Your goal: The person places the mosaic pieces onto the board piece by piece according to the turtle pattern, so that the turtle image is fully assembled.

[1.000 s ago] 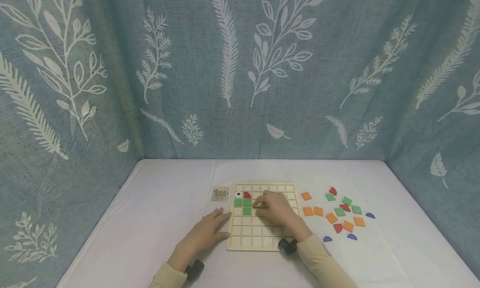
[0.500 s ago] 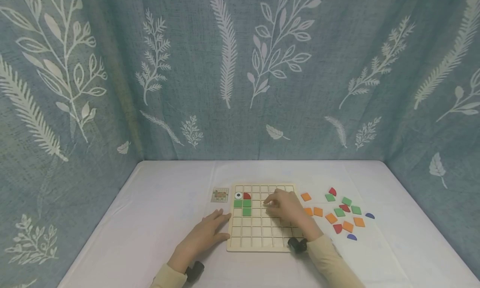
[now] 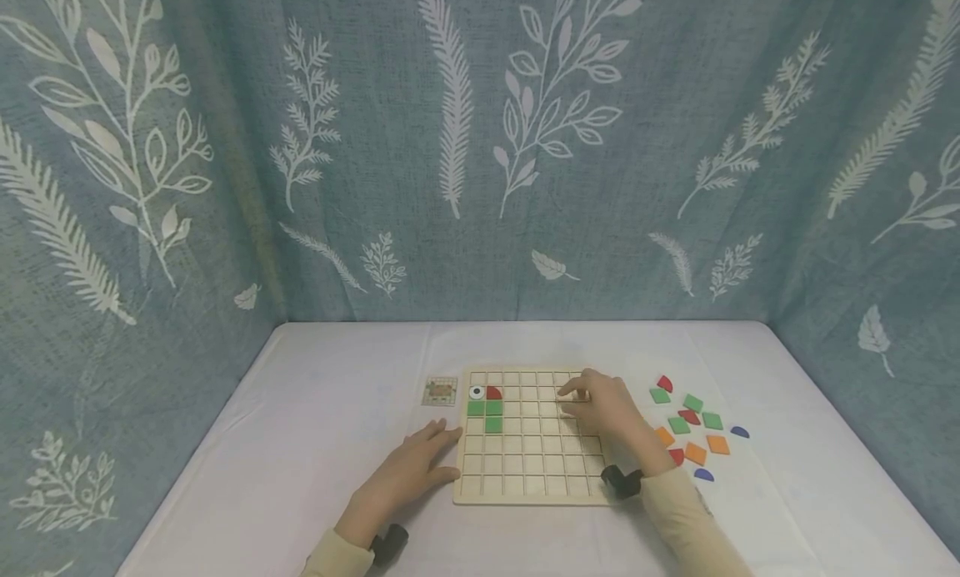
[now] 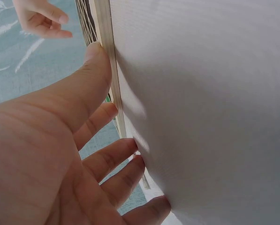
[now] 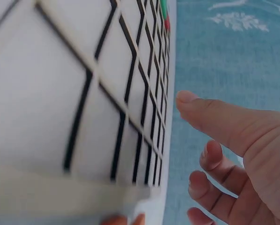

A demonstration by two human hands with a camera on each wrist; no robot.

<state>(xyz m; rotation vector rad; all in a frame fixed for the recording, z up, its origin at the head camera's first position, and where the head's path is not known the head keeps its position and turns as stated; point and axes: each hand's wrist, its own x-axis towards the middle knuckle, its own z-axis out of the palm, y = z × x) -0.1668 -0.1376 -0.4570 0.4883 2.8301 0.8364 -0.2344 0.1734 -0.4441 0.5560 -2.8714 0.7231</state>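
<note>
A right hand (image 3: 606, 406), fingers loosely parted, hovers above the right side of a wooden grid board (image 3: 517, 456) at lower center; the left hand (image 3: 415, 460), fingers relaxed, touches its left edge.

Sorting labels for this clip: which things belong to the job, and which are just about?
Job, by the look of it:
board
placed tiles
loose tiles
card, likely the pattern
left hand
right hand

Just about:
table
curtain
wrist cameras

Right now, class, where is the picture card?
In the head view, the picture card lies left of the grid board, near its far left corner, beyond the left hand.
</note>
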